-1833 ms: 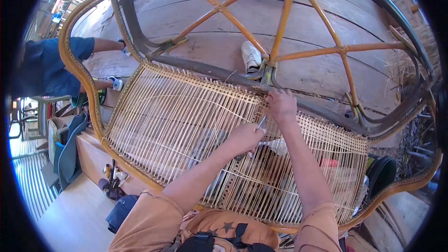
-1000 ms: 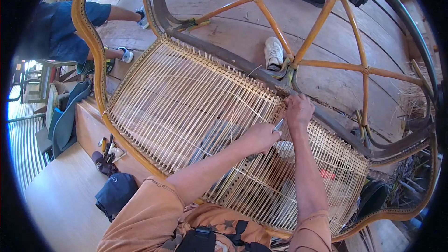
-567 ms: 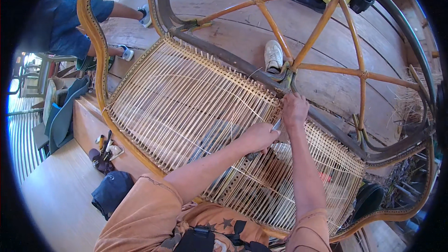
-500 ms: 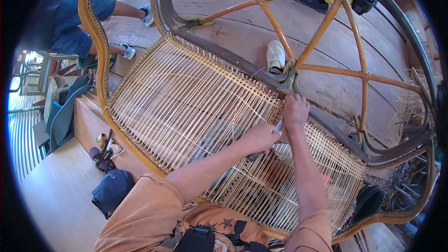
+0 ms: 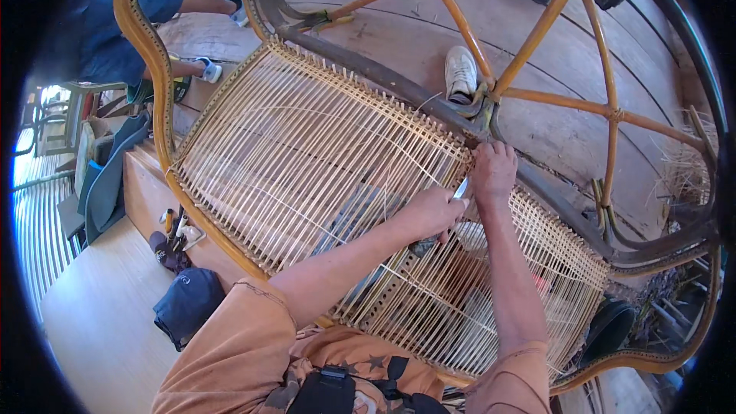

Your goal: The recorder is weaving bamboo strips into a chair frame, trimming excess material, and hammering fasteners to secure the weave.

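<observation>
Curved rattan frame (image 5: 159,69), biggest item, spans most of the view, light brown poles with a row of holes along the left side; at the top its brown poles cross over plank floor (image 5: 383,38). Cane panel (image 5: 307,153) sits inside the frame, mid-view, in front of the person: long pale strips run between its edges, dense weave along the far edge. Pale board (image 5: 100,307) lower left. Co-worker in dark blue shorts (image 5: 96,34) at far left, 2 shoes visible. Dark rail (image 5: 376,73) runs just beyond the panel's far edge. Dark cap (image 5: 188,303) near the board's edge. Left hand (image 5: 435,213) is over the panel, fingers curled round a metal tool (image 5: 461,188), its bright tip pointing up toward the other hand. Right hand (image 5: 494,172) is at the panel's far edge by the rail, fingers bunched and bent; can't tell whether they pinch a strip. The 2 hands are near each other. White shoe (image 5: 460,73) on the floor, beyond the rail.
</observation>
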{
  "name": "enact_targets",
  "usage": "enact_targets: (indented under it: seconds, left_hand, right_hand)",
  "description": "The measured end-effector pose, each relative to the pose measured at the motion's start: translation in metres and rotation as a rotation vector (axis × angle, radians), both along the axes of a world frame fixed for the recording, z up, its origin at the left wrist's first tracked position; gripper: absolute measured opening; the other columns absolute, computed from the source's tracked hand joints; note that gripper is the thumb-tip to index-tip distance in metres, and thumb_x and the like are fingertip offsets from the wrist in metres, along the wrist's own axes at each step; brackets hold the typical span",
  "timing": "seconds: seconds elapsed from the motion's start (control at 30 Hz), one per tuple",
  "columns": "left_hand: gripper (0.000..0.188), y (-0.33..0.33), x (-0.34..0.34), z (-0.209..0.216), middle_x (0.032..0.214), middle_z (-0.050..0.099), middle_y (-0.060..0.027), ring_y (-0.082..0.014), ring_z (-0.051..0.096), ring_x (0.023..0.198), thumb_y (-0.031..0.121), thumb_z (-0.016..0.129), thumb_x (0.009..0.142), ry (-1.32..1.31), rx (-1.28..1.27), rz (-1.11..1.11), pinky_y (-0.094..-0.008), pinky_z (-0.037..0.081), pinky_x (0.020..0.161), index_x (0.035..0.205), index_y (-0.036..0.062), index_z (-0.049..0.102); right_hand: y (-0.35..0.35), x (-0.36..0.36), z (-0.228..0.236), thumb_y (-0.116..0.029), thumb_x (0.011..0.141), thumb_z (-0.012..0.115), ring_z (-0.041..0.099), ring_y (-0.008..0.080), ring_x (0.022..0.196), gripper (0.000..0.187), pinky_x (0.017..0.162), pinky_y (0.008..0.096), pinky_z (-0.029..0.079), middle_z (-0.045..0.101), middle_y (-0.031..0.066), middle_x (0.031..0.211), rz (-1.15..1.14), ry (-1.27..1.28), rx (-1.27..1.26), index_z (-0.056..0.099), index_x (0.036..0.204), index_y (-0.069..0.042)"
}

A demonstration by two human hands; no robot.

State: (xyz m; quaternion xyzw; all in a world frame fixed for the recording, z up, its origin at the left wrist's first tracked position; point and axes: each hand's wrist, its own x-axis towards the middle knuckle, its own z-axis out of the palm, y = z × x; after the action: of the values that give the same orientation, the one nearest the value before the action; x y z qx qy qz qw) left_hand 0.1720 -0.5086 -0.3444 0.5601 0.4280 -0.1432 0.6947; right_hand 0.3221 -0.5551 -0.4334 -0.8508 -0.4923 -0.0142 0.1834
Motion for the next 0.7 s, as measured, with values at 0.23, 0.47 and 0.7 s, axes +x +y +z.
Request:
enact_targets:
  seconds: [0.23,0.47,0.7]
  left_hand:
    - [0.034,0.001,0.000,0.001,0.063,0.058,-0.0099,-0.0208,0.062,0.048,0.026,0.050,0.090,-0.004,0.006,-0.010,-0.0349,0.050,0.051,0.076,-0.0032,0.057]
    - [0.033,0.001,0.000,0.000,0.062,0.058,-0.0095,-0.0204,0.061,0.047,0.027,0.049,0.090,-0.009,0.004,-0.015,-0.0341,0.050,0.051,0.077,-0.0033,0.057]
    - [0.035,0.003,0.000,-0.002,0.065,0.055,-0.0072,-0.0173,0.060,0.048,0.029,0.050,0.092,0.009,-0.040,-0.019,-0.0311,0.048,0.049,0.083,-0.0040,0.058]
  right_hand:
    - [0.002,0.005,0.007,-0.015,0.075,0.060,0.052,0.0260,0.087,0.004,0.080,0.0403,0.041,0.056,0.0062,0.083,0.141,-0.053,0.012,0.059,0.077,-0.012]
    - [0.000,0.001,0.008,-0.014,0.072,0.059,0.052,0.0260,0.091,0.008,0.082,0.0410,0.040,0.056,0.0055,0.085,0.120,-0.048,-0.005,0.061,0.079,-0.012]
    - [0.000,0.007,0.010,-0.013,0.073,0.057,0.051,0.0261,0.092,0.007,0.083,0.0401,0.040,0.056,0.0056,0.085,0.091,0.097,-0.089,0.061,0.079,-0.012]
